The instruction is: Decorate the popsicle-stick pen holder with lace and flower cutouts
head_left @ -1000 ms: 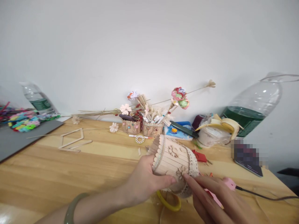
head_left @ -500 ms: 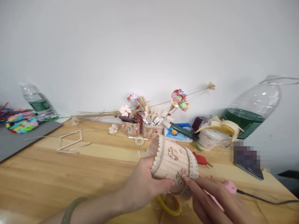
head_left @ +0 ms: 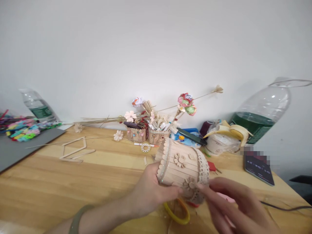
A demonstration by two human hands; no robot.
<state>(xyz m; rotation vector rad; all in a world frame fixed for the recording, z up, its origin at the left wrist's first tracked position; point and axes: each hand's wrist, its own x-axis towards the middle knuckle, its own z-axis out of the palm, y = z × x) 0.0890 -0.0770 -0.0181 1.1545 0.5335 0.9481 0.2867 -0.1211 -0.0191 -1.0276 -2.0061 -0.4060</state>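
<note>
Pale wooden sticks (head_left: 170,168) form the round lace-trimmed container (head_left: 184,171) that your left hand (head_left: 149,191) grasps, tilted above the light-brown wooden table (head_left: 97,178). Your right hand (head_left: 240,206) has bent fingers (head_left: 218,198) near the lower tan petalled flower (head_left: 189,183); whether they pinch anything, I cannot tell.

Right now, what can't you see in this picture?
All in the head view:
Left hand: most fingers hidden behind the cup.
Cup's far side: turned away.
Right hand: fingertips blurred, so I can't tell whether they touch the cup.
Pink thing: mostly behind the right hand.
Phone: top covered by blurry squares.
Grey slab: cut off by the left edge.
</note>
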